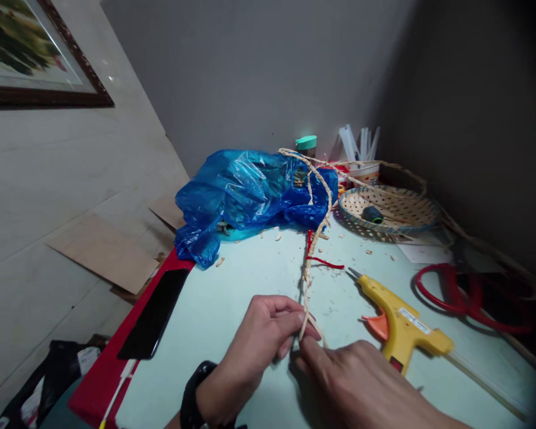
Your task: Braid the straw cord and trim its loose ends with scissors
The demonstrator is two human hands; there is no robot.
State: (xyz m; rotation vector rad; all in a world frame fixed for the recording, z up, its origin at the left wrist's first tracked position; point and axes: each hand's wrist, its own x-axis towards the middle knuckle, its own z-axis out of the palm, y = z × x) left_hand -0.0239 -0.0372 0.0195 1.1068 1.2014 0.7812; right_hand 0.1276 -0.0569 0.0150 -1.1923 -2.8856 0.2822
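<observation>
A pale braided straw cord (308,280) runs down from the blue bag to my fingers, parting into loose strands at its lower end. My left hand (268,325), with a black band on the wrist, pinches the cord near this end. Close beside it, my right hand (343,369) has its thumb and fingers closed at the strand tips; the exact grip is partly hidden. A red tie (325,262) crosses the cord farther up. To the right of my right hand lies a yellow glue gun (395,316) with an orange trigger.
A blue plastic bag (245,185) stands at the back, beside a shallow woven basket (402,223) and a cup of clear sticks (364,173). Red-handled scissors (460,295) lie right, a black phone (154,316) left. Straw scraps dot the pale tabletop (241,274).
</observation>
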